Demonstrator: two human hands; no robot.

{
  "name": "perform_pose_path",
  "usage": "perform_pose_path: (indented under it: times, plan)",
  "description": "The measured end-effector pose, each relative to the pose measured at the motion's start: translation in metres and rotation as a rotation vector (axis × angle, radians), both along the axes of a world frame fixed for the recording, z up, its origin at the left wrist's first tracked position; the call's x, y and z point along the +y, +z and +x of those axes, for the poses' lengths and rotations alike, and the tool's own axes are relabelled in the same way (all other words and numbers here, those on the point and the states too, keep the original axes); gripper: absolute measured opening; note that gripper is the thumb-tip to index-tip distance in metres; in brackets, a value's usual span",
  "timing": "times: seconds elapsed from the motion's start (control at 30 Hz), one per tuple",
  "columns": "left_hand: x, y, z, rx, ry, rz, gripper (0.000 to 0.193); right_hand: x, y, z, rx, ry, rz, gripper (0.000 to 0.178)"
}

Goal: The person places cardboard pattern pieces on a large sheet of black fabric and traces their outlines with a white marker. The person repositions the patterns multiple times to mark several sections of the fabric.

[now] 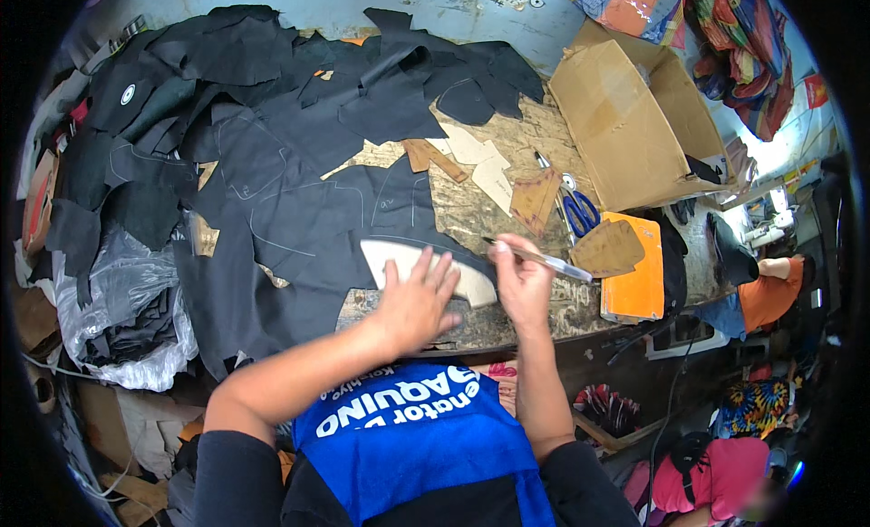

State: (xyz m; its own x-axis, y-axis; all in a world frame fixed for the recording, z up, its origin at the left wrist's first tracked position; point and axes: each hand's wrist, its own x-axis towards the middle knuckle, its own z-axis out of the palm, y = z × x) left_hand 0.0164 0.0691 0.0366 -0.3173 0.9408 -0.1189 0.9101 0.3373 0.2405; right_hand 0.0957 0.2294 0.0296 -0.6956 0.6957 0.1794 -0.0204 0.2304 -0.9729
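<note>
My left hand (412,302) lies flat with spread fingers on a cream pattern piece (472,285), pressing it against a sheet of black leather-like material (313,287) near the table's front edge. White drawn outlines run across the black sheet beyond the pattern. Just right of the pattern, my right hand (523,290) grips a clear-barrelled pen (562,266), whose dark tip points left, above the pattern's right end. From this view I cannot tell whether the tip touches anything.
Brown pattern pieces (536,201) and blue-handled scissors (580,212) lie on the worn wooden table (517,151). At right are an orange box (632,291) and a cardboard box (612,119). A plastic bag (127,300) of black scraps sits left. People (716,477) are at the far right.
</note>
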Motion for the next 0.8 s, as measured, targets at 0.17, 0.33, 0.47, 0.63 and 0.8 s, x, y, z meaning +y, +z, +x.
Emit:
perform_pose_path:
  times: [0.17,0.33,0.47,0.63,0.8]
  plan:
    - [-0.053,-0.018,0.045,-0.047,-0.007,0.066,0.078,-0.023,-0.025,-0.027,0.095,0.242,-0.06,0.006]
    - [-0.056,-0.023,0.044,-0.122,0.021,0.118,0.078,-0.026,-0.041,-0.029,0.002,0.137,0.271,0.006]
    - [-0.053,-0.023,0.046,-0.115,0.028,0.065,0.077,-0.024,-0.041,-0.029,0.041,0.166,0.209,0.005]
    - [-0.054,-0.025,0.045,-0.076,0.042,0.122,0.07,-0.025,-0.038,-0.026,0.034,0.162,0.159,0.006]
    - [-0.055,-0.027,0.042,-0.124,0.081,0.315,0.053,-0.026,-0.039,-0.028,0.077,0.099,0.194,0.006]
